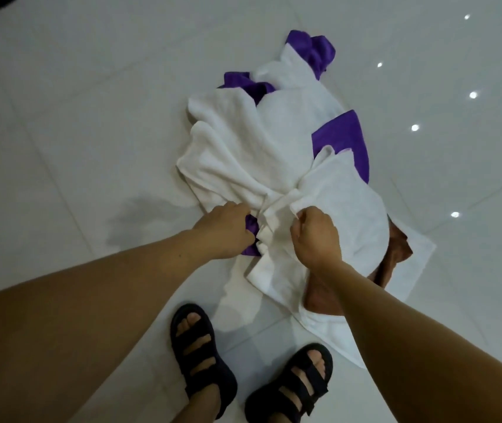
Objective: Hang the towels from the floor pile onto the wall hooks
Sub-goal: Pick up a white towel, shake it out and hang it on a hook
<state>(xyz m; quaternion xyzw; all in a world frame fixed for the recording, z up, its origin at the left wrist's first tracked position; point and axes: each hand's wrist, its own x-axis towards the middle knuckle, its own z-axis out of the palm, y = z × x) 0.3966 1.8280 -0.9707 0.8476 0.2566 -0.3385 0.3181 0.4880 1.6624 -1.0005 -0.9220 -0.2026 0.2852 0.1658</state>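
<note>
Both hands are down at the near end of the towel pile (274,166) on the floor (75,117). A raised fold of the white towel (252,154) is pinched by the right hand (315,236). Bunched cloth just beside it is gripped by the left hand (228,230), where white meets a purple towel (344,138). From the hands, the white towel is stretched straight ahead, away from the feet. It looks best lifted up and back. No hooks can be seen.
</note>
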